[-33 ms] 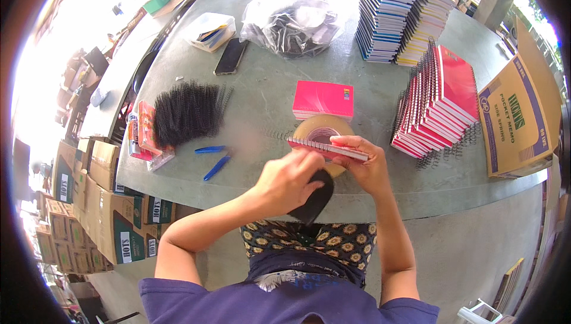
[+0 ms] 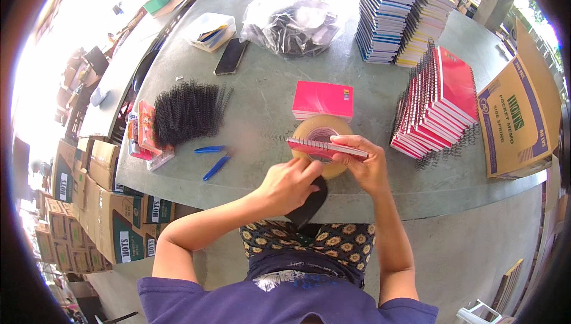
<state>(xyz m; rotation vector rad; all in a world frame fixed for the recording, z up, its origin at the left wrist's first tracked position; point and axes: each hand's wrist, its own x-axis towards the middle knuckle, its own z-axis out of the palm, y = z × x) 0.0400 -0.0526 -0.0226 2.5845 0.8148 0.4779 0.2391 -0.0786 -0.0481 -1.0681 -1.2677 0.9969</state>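
Note:
My right hand (image 2: 364, 166) pinches a small red spiral notebook (image 2: 328, 147) edge-on, thumb above and fingers underneath. From the notebook's left end a dark wire coil (image 2: 275, 138) sticks out past the cover. Just below that end is my left hand (image 2: 291, 186), fingers curled together and apart from the notebook. A black flat piece (image 2: 310, 204) hangs under its thumb and seems held there; its kind is unclear. Behind the notebook, a roll of clear tape (image 2: 324, 124) is partly hidden on the table. Beyond the roll sits a short stack of pink-red covered pads (image 2: 323, 99).
Black wire coils (image 2: 189, 113) and blue-handled cutters (image 2: 215, 160) lie on the left. Red spiral notebooks (image 2: 437, 101) stand beside a carton (image 2: 517, 119) at right. Farther back are tall notebook stacks (image 2: 389, 14), a plastic bag (image 2: 297, 20), a phone (image 2: 231, 57) and a tub (image 2: 209, 31).
My left hand has dropped slightly down and away from the notebook's spine, and the black piece has shifted with it. My right hand and the notebook stay nearly still.

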